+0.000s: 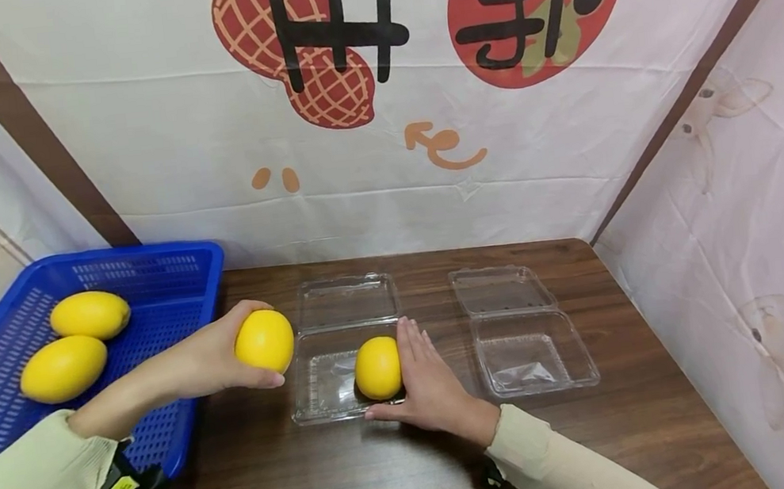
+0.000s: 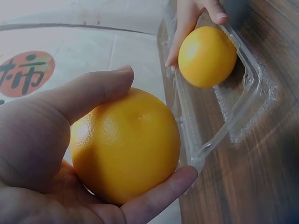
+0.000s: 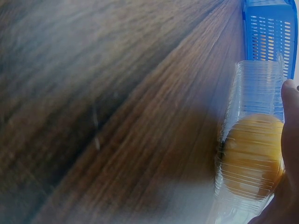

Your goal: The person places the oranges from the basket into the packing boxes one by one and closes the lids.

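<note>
My left hand [image 1: 220, 356] grips a yellow lemon [image 1: 264, 342] just left of the nearer clear plastic clamshell box [image 1: 320, 379]. In the left wrist view, thumb and fingers wrap round this lemon [image 2: 133, 149]. A second lemon [image 1: 378, 368] lies in the right part of that box's base. Along its right side my right hand [image 1: 435, 383] rests with straight fingers, the thumb at the box's front rim. The right wrist view shows this lemon [image 3: 252, 156] through the ribbed plastic wall, with only part of the hand at the edge.
On the left stands a blue perforated basket [image 1: 186, 298] with two lemons [image 1: 64, 369] in it. Another clamshell box [image 1: 532, 353] with its lid laid back sits to the right on the brown wooden table [image 1: 638, 402]. A printed cloth [image 1: 180, 139] hangs behind the table.
</note>
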A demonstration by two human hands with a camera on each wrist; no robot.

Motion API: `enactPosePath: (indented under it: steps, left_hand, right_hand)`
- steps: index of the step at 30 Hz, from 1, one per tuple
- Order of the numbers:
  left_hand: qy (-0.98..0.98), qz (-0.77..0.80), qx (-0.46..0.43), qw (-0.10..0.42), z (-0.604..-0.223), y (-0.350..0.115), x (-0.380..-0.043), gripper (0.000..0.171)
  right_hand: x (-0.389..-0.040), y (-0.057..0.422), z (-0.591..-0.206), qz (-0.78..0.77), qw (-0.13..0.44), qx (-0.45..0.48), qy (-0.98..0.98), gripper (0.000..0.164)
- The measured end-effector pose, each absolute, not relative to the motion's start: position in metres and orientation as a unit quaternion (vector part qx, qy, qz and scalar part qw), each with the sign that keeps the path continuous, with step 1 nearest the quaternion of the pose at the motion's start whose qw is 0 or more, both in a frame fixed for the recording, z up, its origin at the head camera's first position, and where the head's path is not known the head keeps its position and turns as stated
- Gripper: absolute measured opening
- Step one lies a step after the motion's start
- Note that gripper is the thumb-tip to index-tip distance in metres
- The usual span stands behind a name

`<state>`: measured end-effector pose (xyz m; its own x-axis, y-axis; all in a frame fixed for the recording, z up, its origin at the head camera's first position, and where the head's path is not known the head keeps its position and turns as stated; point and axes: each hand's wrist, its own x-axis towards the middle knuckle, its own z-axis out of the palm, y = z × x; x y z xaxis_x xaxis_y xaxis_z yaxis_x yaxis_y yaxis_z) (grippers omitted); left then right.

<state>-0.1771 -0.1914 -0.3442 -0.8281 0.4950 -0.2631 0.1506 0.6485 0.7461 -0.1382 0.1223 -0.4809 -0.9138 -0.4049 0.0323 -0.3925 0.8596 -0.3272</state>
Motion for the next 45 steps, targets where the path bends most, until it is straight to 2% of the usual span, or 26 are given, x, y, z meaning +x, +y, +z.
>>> enactPosePath:
  steps: [18, 45]
  left_hand:
    - [0.887, 0.366, 0.19, 0.206, -0.363, -0.177, -0.173, 0.1]
    - [0.902, 0.348, 0.189, 0.174, -0.391, -0.14, -0.169, 0.095]
  right_hand:
    - [-0.138, 0.121, -0.479, -0.165, 0.019, -0.206, 0.964, 0.135]
    - [-0.138, 0.121, -0.478, -0.169, 0.025, -0.204, 0.964, 0.134]
